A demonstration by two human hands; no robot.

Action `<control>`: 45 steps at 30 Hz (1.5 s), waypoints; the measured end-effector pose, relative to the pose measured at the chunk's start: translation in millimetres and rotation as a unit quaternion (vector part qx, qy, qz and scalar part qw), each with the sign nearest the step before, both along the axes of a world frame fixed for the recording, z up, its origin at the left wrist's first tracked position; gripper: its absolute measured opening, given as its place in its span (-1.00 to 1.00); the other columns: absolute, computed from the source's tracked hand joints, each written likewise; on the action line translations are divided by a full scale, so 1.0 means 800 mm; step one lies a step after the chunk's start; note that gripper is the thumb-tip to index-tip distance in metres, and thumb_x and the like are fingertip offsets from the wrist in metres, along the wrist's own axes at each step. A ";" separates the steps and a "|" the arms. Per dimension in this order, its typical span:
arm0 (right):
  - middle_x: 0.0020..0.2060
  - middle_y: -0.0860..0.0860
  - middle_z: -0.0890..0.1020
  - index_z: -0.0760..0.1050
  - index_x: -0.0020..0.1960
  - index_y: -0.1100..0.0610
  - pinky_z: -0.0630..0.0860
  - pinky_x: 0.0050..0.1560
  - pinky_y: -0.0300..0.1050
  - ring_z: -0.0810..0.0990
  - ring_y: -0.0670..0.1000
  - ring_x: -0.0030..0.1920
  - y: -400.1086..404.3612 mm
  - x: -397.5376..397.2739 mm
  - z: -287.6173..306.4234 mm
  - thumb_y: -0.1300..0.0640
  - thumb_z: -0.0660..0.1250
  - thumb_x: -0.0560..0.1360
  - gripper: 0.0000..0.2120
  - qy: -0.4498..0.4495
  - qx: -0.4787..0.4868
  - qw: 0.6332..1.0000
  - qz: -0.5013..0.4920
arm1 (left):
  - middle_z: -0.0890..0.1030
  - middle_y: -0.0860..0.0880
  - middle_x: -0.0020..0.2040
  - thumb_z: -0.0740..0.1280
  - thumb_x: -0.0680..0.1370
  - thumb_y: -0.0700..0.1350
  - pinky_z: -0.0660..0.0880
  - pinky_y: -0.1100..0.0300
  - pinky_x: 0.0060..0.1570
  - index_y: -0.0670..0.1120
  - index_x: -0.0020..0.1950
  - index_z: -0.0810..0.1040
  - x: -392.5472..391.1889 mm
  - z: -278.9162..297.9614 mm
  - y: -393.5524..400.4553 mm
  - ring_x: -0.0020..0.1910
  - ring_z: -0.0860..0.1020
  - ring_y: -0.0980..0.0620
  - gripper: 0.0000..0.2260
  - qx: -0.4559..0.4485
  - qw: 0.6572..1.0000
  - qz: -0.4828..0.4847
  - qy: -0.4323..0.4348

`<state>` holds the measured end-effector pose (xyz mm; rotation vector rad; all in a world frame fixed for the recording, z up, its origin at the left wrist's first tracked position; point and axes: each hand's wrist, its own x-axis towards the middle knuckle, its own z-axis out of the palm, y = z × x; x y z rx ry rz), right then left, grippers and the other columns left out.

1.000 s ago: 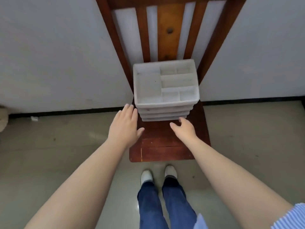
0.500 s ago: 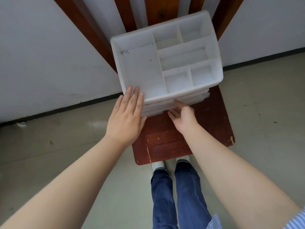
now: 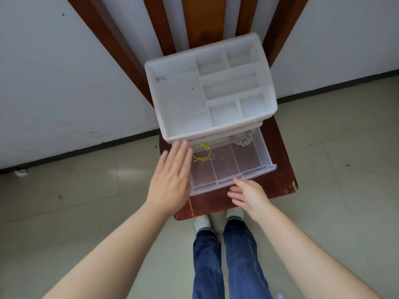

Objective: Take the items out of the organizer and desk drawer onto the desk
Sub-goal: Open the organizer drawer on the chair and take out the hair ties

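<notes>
A white plastic organizer (image 3: 164,117) with empty top compartments stands on a dark red wooden chair seat (image 3: 278,180). Its clear drawer (image 3: 248,171) is pulled out toward me. Inside the drawer lie a yellow loop-shaped item (image 3: 201,153) at the back left and a beige scrunchie (image 3: 241,140) at the back right. My left hand (image 3: 170,180) lies flat, fingers together, against the organizer's front left corner beside the drawer. My right hand (image 3: 250,195) is at the drawer's front edge with fingers spread, holding nothing.
The chair back's wooden slats (image 3: 200,20) rise behind the organizer against a white wall (image 3: 54,83). Grey tiled floor (image 3: 75,201) surrounds the chair. My legs in blue jeans (image 3: 226,260) and white shoes stand just in front of the seat.
The clear drawer has been pulled out toward me, showing the yellow item and scrunchie. My right hand has come back with it to the drawer front; my left hand stays on the organizer.
</notes>
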<state>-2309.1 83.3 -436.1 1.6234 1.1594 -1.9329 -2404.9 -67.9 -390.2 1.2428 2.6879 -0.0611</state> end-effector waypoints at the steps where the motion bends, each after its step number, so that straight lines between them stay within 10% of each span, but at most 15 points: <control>1: -0.24 0.07 0.59 0.46 0.12 0.25 0.55 -0.05 -0.03 0.63 0.10 -0.13 0.003 0.000 0.010 0.13 0.21 0.57 -0.78 -0.027 0.091 0.986 0.139 | 0.64 -0.26 0.14 0.23 0.31 -0.27 0.58 -0.19 -0.04 -0.30 0.13 0.60 0.005 -0.001 -0.002 0.12 0.61 -0.25 -0.58 -0.007 1.000 -0.029 -0.007; 6: -0.02 0.19 0.61 0.52 0.04 0.26 0.51 -0.02 -0.03 0.56 0.18 0.01 0.028 -0.045 0.032 0.20 0.26 0.51 -0.82 0.075 0.474 0.755 0.447 | 0.72 -0.15 -0.24 0.59 0.04 -0.31 0.61 0.24 -0.37 -0.22 -0.27 0.67 0.011 -0.026 0.016 -0.26 0.69 -0.10 -0.69 -0.056 0.990 -0.049 -0.120; 12: 0.30 0.21 0.41 0.25 0.36 0.25 0.52 0.07 0.05 0.43 0.23 0.28 0.045 -0.089 -0.029 0.36 0.20 0.49 -0.55 -0.049 0.511 0.588 0.625 | 0.45 -0.20 0.29 0.24 0.49 -0.34 0.40 -0.01 0.21 -0.21 0.34 0.35 -0.018 -0.090 0.083 0.27 0.39 -0.20 -0.59 -0.137 0.980 0.091 -0.110; 17: 0.10 0.22 0.59 0.50 0.14 0.27 0.53 -0.02 0.01 0.56 0.23 0.09 0.053 -0.068 -0.044 0.34 0.27 0.42 -0.71 0.010 0.538 0.596 0.595 | 0.48 -0.26 0.25 0.21 0.51 -0.36 0.38 -0.05 0.20 -0.27 0.29 0.37 -0.027 -0.121 0.086 0.24 0.41 -0.23 -0.66 -0.144 0.985 0.051 -0.078; 20: -0.37 0.23 0.64 0.58 -0.27 0.32 0.54 -0.28 -0.03 0.60 0.21 -0.29 0.052 -0.032 -0.022 0.38 0.33 0.26 -0.92 0.127 0.576 0.598 0.542 | 0.53 -0.23 0.21 0.19 0.52 -0.31 0.39 -0.02 0.17 -0.24 0.25 0.42 -0.026 -0.112 0.078 0.22 0.43 -0.21 -0.71 -0.130 0.986 0.059 -0.088; 24: -0.52 0.12 0.58 0.62 -0.25 0.29 0.52 -0.41 -0.16 0.56 0.11 -0.46 0.045 0.031 0.013 0.25 0.10 0.31 -0.69 0.211 0.569 0.602 0.519 | 0.67 -0.27 -0.18 0.32 0.40 -0.30 0.52 -0.01 -0.20 -0.29 -0.08 0.55 -0.015 -0.071 0.065 -0.14 0.59 -0.25 -0.88 0.002 0.989 0.057 -0.134; 26: -0.43 0.15 0.65 0.63 -0.13 0.30 0.58 -0.39 -0.13 0.61 0.16 -0.40 0.039 0.054 0.017 0.27 0.12 0.36 -0.69 0.178 0.500 0.640 0.555 | 0.59 -0.23 -0.51 0.28 0.32 -0.30 0.48 0.12 -0.54 -0.29 -0.35 0.52 -0.010 -0.052 0.049 -0.50 0.55 -0.19 -0.92 0.072 0.988 0.027 -0.135; 30: 0.22 0.22 0.56 0.22 0.43 0.20 0.53 0.13 -0.03 0.54 0.18 0.18 0.032 0.048 -0.006 0.21 0.09 0.58 -0.58 0.004 0.285 0.728 0.623 | 0.62 -0.23 -0.48 0.37 0.34 -0.38 0.54 0.13 -0.52 -0.31 -0.31 0.59 0.003 -0.032 0.014 -0.48 0.59 -0.19 -0.97 0.113 0.979 0.045 -0.166; 34: 0.05 0.26 0.61 0.35 0.27 0.28 0.38 -0.20 -0.08 0.58 0.23 0.03 0.023 0.000 -0.012 0.22 0.10 0.56 -0.70 0.010 0.323 0.756 0.569 | 0.64 -0.24 -0.44 0.43 0.34 -0.43 0.56 0.10 -0.47 -0.33 -0.27 0.61 0.000 -0.025 0.002 -0.44 0.61 -0.19 -0.96 0.157 0.967 0.100 -0.172; 40: 0.13 0.23 0.58 -0.01 0.50 0.19 0.48 -0.06 -0.11 0.57 0.22 0.07 0.023 -0.073 -0.014 0.29 0.10 0.54 -0.44 0.061 0.333 0.740 0.581 | 0.63 -0.19 -0.47 0.14 0.38 -0.18 0.54 0.23 -0.49 -0.30 -0.31 0.61 -0.005 -0.013 -0.014 -0.48 0.60 -0.13 -0.71 0.181 0.968 0.125 -0.118; 45: 0.14 0.20 0.57 0.29 0.32 0.21 0.58 0.10 0.13 0.56 0.22 0.10 0.021 -0.118 -0.019 0.29 0.12 0.51 -0.62 0.074 0.306 0.736 0.600 | 0.66 -0.24 -0.41 0.36 0.38 -0.36 0.57 0.12 -0.44 -0.32 -0.25 0.62 -0.014 -0.019 -0.027 -0.42 0.63 -0.19 -0.95 0.150 0.972 0.149 -0.099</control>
